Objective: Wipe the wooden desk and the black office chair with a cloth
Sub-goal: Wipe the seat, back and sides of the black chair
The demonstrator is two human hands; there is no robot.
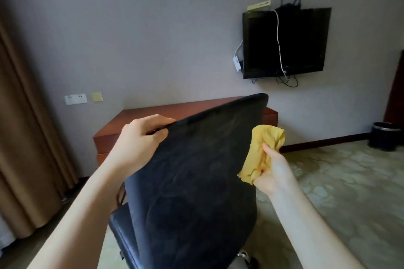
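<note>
The chair (196,181) fills the middle of the view, seen from behind and tilted, so that its black back runs from lower centre up to a rounded top corner. Its seat (122,225) shows low on the left, and a bit of the base peeks out at the bottom edge.

The left hand (142,137) grips the upper left edge of the back. Its fingers (160,120) are curled over the far side of the edge and close together, with the thumb on the near face.

The right hand (271,172) holds the cloth (266,144) — yellow and bunched into a loose wad. The fingers are wrapped round the lower part and the thumb presses into the folds from above. The cloth lies against the right edge of the chair back, about halfway up; part of it seems tucked behind that edge.

The desk (153,113) stands beyond the chair against the grey wall — reddish-brown wood, its surface largely hidden by the chair back.

On the wall to the right hangs a dark TV (306,43) with a white cable down its front and a router (288,5) on top. A socket (75,98) and a yellow note (96,96) sit on the wall to the left, near the brown curtain (21,116). A black bin (384,138) stands on the patterned carpet (338,181) at far right.
</note>
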